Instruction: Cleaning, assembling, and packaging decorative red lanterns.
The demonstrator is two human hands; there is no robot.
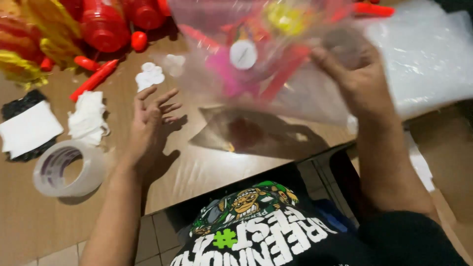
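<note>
The clear plastic bag (256,59) at far centre showed pink, red, yellow and a white disc inside. Far left lay red plastic toy parts (103,24) and yellow pieces (49,34). The tape roll (66,167), near left, was translucent white on the brown table (207,167).

Black T-shirt (276,241), lower centre of frame: white block lettering, green cartoon figure print, small green symbol. Black short sleeve (409,236) at lower right. Both forearms bare; no watch or rings visible.
</note>
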